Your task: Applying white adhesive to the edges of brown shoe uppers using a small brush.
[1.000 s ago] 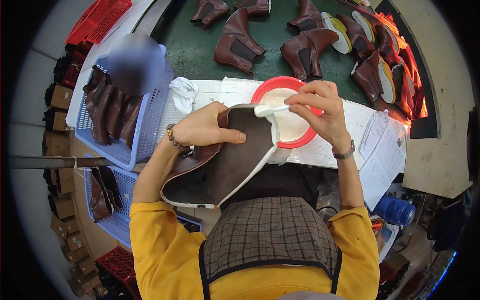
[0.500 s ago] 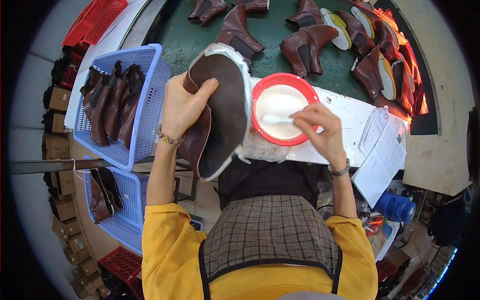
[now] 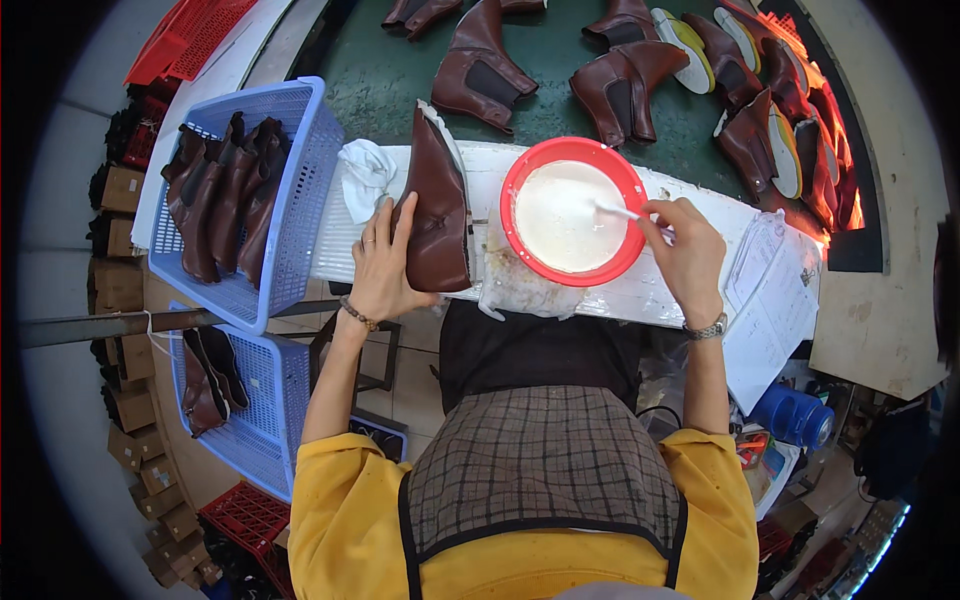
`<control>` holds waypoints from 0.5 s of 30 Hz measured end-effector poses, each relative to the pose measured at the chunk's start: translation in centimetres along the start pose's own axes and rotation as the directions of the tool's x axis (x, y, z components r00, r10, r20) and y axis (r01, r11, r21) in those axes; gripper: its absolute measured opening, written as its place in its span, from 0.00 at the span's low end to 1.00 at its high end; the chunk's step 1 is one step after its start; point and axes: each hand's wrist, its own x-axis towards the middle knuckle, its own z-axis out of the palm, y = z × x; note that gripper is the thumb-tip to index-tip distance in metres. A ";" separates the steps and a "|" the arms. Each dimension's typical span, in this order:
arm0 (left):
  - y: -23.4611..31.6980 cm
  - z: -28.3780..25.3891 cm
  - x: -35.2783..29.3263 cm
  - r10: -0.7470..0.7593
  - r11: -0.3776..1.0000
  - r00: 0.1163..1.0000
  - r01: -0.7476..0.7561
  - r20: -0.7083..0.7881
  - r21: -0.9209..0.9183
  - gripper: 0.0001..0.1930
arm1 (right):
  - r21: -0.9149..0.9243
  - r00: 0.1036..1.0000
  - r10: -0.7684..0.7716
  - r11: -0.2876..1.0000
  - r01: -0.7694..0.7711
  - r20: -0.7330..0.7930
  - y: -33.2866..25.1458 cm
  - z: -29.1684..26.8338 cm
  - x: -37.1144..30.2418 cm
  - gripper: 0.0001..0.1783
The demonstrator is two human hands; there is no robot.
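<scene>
My left hand (image 3: 383,262) grips a brown leather boot upper (image 3: 436,205), held upright on the white worktop (image 3: 660,290). My right hand (image 3: 687,255) holds a small white brush (image 3: 622,211), its tip dipped in the white glue of a red bowl (image 3: 573,212). The bowl sits on the worktop just right of the boot upper. A crumpled white cloth (image 3: 365,172) lies left of the boot upper.
A blue basket (image 3: 300,170) of brown uppers stands at the left, a second blue basket (image 3: 262,400) lower down. Several brown boots (image 3: 485,68) lie on the green conveyor (image 3: 380,70) beyond the worktop. Papers (image 3: 770,310) lie at the right end. A blue bottle (image 3: 800,415) sits below.
My left hand has lowered the boot upper from in front of me and stood it on the worktop. My right hand moved to the bowl's right rim with the brush.
</scene>
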 end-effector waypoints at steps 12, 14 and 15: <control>3.3 -3.5 -0.8 0.142 0.890 0.892 -0.306 -0.430 -0.339 0.49 | 0.587 0.997 0.024 0.809 0.020 -0.068 -4.1 1.3 -0.5 0.06; 4.3 -4.1 -1.2 0.160 0.875 0.887 -0.330 -0.433 -0.354 0.48 | 0.639 0.999 -0.042 0.769 0.023 0.015 -5.7 1.1 -0.2 0.07; 4.6 -4.3 -1.3 0.209 0.834 0.865 -0.401 -0.455 -0.379 0.47 | 0.633 0.999 -0.038 0.774 0.013 0.026 -5.8 1.1 0.0 0.06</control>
